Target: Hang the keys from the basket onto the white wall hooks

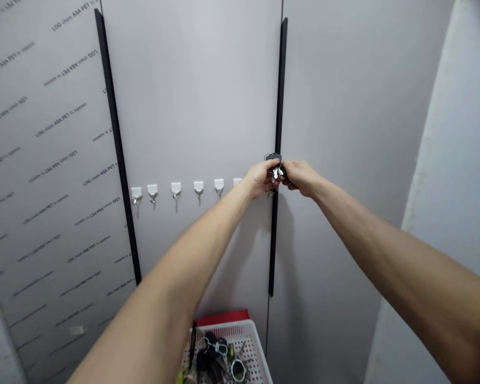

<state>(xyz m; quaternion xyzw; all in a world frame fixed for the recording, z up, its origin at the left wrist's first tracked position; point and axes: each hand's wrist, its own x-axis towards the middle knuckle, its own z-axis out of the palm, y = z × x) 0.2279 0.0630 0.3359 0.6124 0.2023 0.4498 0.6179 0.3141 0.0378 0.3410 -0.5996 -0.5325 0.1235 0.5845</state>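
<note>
Both my hands meet at chest-high distance ahead, in front of the black vertical handle strip (280,96) of a pale cabinet. My left hand (261,178) pinches a bunch of keys (277,173) with a dark fob (273,157) on top. My right hand (301,176) closes on the same bunch from the right, its fingertips partly hidden behind the keys. To the left, a row of white adhesive hooks (176,188) runs across the door panel, with metal hook parts below their white plates. My left wrist and forearm cover the right end of that row.
Below stands a white perforated basket (259,352) holding several key bunches and fobs (214,352), partly behind my left forearm. Something red (224,318) is behind it. Another black strip (118,144) borders the printed panel (44,160) at left. A pale wall (452,176) is at right.
</note>
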